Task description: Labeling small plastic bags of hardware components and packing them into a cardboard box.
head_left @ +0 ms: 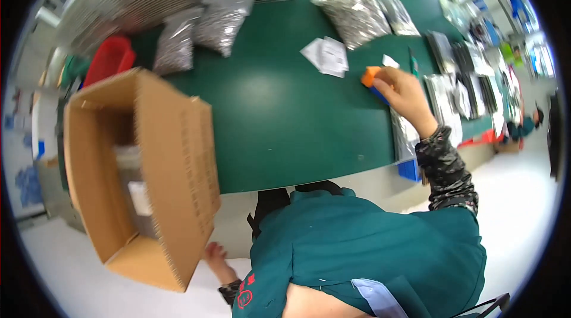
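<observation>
My right hand (402,93) is closed over a small orange block-shaped object (370,76) at the right of the green table. A blue part shows under it; its exact kind is partly hidden by my fingers. Low at the left, my left hand (219,257) hangs beside the lower corner of a brown cardboard box (178,157), slightly blurred, its fingers apart. Whether it touches the box cannot be made out. The box stands open at the table's left edge, with grey contents and a white label (140,198) inside.
Clear bags of small parts (354,13) lie at the back, with two more bags (223,20) at the left. White papers (327,56) lie mid-table. A red bin (110,59) sits behind the box. Packed bags (443,101) line the right; another person (523,127) is far right.
</observation>
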Demonstrator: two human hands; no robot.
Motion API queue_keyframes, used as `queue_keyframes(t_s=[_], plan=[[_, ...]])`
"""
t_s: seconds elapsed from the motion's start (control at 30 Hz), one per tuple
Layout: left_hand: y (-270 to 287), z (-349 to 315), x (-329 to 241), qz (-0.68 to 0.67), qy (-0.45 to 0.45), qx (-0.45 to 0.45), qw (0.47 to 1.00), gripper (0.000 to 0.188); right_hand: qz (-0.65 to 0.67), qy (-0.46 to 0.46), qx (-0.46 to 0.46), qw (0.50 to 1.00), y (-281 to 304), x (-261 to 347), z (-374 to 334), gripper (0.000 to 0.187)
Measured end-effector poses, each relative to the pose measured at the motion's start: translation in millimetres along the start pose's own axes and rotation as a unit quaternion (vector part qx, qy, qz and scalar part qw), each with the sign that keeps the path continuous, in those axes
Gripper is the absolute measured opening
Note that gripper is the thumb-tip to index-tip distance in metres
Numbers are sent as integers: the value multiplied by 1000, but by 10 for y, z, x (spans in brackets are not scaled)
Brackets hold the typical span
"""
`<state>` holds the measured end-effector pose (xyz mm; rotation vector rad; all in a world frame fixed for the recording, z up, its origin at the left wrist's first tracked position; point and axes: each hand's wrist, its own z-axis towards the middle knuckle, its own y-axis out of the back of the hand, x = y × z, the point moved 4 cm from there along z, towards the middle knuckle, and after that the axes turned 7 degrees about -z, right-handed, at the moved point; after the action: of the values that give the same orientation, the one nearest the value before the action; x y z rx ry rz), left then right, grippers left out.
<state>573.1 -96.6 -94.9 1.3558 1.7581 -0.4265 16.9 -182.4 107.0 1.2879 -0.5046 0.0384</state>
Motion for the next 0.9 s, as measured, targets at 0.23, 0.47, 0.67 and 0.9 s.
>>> queue_keyframes(t_s=[0.23, 0.47, 0.67, 0.9], plan=[[-1718, -498, -194, 207, 31, 385, 899, 19, -244, -345, 37, 906, -226, -2136, -1669, 37], [-2432, -811, -184, 291, -79, 492, 817, 22, -165, -457, 30, 874, -362, -2422, -1787, 44], [-2686, -1053, 30, 327, 13, 576, 749, 26, -125, -473, 55, 871, -576, -2087, -1991, 48], [-3061, -1387, 59, 299, 36, 638, 708, 25, -168, -336, -25, 926, -344, -1798, -1553, 31]])
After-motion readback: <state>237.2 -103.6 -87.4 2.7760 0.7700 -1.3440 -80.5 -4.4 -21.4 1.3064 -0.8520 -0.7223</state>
